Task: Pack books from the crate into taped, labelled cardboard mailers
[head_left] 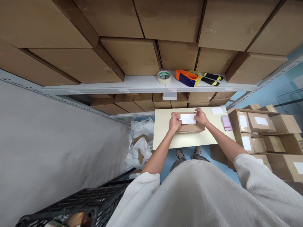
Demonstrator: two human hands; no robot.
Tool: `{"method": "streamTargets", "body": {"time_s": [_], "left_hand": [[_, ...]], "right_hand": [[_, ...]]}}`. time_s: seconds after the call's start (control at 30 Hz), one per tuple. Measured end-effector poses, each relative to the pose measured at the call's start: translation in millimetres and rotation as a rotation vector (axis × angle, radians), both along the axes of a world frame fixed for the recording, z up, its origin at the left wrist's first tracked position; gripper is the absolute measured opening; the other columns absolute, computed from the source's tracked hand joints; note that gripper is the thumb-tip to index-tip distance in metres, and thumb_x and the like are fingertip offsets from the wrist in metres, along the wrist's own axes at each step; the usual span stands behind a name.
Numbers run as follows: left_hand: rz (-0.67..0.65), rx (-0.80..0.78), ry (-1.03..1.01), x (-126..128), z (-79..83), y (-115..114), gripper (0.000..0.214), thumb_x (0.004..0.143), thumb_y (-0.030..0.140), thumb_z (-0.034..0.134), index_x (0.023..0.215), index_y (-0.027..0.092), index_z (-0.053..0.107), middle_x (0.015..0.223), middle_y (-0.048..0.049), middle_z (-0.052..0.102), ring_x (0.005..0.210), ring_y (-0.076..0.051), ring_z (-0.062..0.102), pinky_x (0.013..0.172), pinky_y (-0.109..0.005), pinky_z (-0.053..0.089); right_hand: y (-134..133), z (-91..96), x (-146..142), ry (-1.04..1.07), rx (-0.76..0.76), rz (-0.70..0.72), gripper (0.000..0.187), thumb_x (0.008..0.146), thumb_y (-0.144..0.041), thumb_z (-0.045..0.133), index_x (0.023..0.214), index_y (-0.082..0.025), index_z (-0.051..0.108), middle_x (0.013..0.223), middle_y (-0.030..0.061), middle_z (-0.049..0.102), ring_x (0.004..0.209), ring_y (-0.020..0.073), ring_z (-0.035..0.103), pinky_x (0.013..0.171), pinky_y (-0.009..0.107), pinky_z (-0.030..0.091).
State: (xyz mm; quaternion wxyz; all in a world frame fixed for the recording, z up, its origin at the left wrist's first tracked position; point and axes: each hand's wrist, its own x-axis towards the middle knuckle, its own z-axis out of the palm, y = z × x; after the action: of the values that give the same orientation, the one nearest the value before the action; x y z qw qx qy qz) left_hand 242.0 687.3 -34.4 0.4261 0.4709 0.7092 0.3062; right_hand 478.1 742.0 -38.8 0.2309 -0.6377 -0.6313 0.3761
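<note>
My left hand [175, 122] and my right hand [201, 116] hold the two ends of a white paper label [188, 119]. The label lies on top of a small cardboard box [191, 128], with its edges between my fingers. The box sits on a cream-coloured tabletop [165, 134], and my forearms reach over the table's near edge. A blurred pink item [226, 123] lies on the table to the right of my right hand, and a white sheet [217, 110] lies near the far edge.
A metal shelf [146, 85] ahead holds stacked cardboard cartons, a tape roll [164, 77], an orange-and-blue tape dispenser [188, 78] and a yellow-and-black tool [211, 78]. Open labelled cartons [260, 132] stand right; crumpled white plastic [139, 142] lies left; a black crate [71, 205] sits lower left.
</note>
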Motion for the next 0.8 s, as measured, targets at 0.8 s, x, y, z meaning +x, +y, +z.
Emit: {"method": "streamTargets", "body": {"time_s": [0.8], "left_hand": [[-0.276,0.174,0.401,10,-8.2,-13,0.037,0.092,0.005,0.056,0.123,0.023,0.064,0.133,-0.0173,0.064,0.131,-0.037,0.061,0.113,-0.052,0.047]], "right_hand": [[-17,-5.0,-4,-0.416,0.233,0.227,0.021,0.095,-0.018,0.055,0.113,-0.022,0.065,0.125,0.0188,0.065,0.115,0.0381,0.057,0.100,0.054,0.048]]}}
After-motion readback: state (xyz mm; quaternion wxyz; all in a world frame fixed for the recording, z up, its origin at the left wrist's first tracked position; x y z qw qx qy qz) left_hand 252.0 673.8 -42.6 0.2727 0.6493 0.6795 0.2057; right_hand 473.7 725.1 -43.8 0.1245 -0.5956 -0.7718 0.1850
